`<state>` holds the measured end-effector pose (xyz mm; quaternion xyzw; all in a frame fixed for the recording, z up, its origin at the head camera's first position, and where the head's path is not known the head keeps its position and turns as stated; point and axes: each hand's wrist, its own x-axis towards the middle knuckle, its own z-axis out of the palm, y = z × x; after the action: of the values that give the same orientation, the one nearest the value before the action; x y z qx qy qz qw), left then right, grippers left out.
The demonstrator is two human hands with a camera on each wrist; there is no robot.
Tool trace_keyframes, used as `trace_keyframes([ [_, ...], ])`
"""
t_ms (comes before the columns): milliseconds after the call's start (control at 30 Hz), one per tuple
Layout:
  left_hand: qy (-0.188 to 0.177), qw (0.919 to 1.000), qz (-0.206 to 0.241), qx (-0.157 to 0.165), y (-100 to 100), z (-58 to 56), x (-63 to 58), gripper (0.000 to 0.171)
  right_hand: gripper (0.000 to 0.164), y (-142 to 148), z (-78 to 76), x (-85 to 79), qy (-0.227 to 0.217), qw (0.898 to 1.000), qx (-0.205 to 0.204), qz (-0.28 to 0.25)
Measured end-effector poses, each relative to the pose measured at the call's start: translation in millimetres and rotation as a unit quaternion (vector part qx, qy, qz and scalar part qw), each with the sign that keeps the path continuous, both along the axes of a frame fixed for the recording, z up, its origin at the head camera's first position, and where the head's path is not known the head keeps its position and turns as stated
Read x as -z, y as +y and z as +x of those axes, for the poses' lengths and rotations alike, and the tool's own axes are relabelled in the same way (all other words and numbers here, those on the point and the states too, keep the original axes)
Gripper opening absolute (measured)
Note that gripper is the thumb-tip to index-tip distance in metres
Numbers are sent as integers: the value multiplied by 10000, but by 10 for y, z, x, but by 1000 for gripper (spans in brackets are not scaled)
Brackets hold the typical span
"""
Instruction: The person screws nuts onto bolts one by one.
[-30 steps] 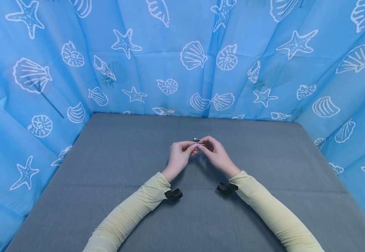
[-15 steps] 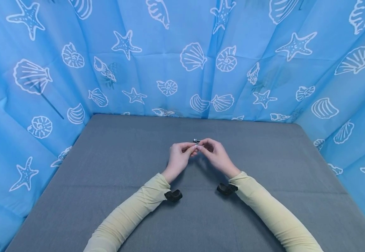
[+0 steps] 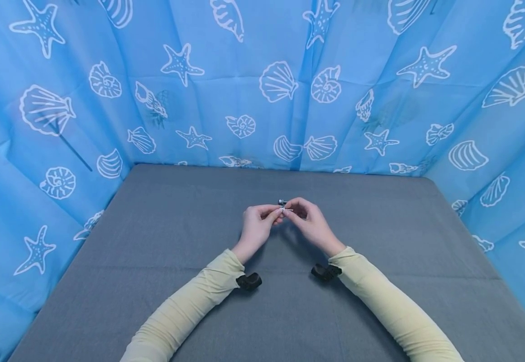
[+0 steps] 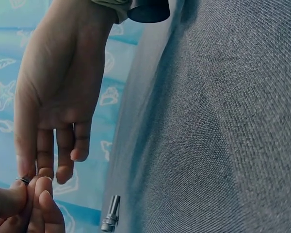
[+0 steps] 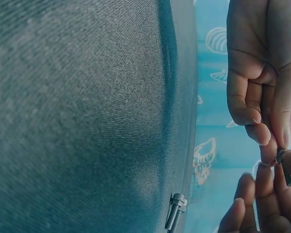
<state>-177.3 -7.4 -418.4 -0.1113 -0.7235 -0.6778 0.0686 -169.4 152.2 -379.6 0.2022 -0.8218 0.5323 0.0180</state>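
Observation:
In the head view, my left hand [image 3: 257, 221] and right hand [image 3: 310, 221] meet fingertip to fingertip over the middle of the table. Between them is a small metal bolt [image 5: 288, 177], its thin shank showing in the right wrist view with a dark ring-like piece [image 5: 280, 155] at one end. My left thumb and forefinger pinch the bolt, and my right thumb and fingertips grip it from the other side. Fingers hide much of it. Just beyond the hands, a larger metal bolt [image 3: 282, 201] lies on the table; the right wrist view shows its thick head [image 5: 178, 199].
A grey cloth [image 3: 163, 216] covers the table. Blue curtains [image 3: 226, 65] with shell and starfish prints hang at the back and both sides. Black wrist camera mounts [image 3: 249, 281] stick out at the inner side of each light yellow sleeve [image 3: 190, 296].
Both hands stay in the same place with the same grip. The pinched bolt's shank has tilted slightly between the fingertips. The larger bolt on the table has not moved.

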Motion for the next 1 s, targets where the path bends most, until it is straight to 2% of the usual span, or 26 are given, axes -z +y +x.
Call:
trace_keyframes([
  [100, 12, 10000, -60, -19, 1, -3, 0, 15, 16, -6, 12, -19, -114, 9999, 60, 98],
  [300, -18, 10000, -71, -36, 2, -2, -9, 14, 18, 18, -29, 44, -331, 9992, -43, -237],
  [533, -73, 9999, -82, -33, 23, 3, -3, 14, 18, 100, -186, 305, -355, 9989, 39, -290],
  [700, -48, 10000, -57, -40, 37, -5, -4, 16, 19, 106, -209, 336, -432, 9988, 147, -180],
  [733, -41, 10000, -65, -35, 36, 25, -55, 16, 21, 104, -206, 334, -461, 9987, 152, -179],
  [767, -14, 10000, -61, -28, 33, 24, -53, 16, 21, 91, -181, 291, -494, 9985, 142, -177],
  [933, 106, 9997, -210, -106, 20, 17, -42, 14, 21, 51, -65, 91, -617, 9977, 4, -279],
  [1000, 114, 9995, -271, -137, 20, -14, 10, 13, 20, 45, -49, 57, -621, 9975, -26, -321],
])
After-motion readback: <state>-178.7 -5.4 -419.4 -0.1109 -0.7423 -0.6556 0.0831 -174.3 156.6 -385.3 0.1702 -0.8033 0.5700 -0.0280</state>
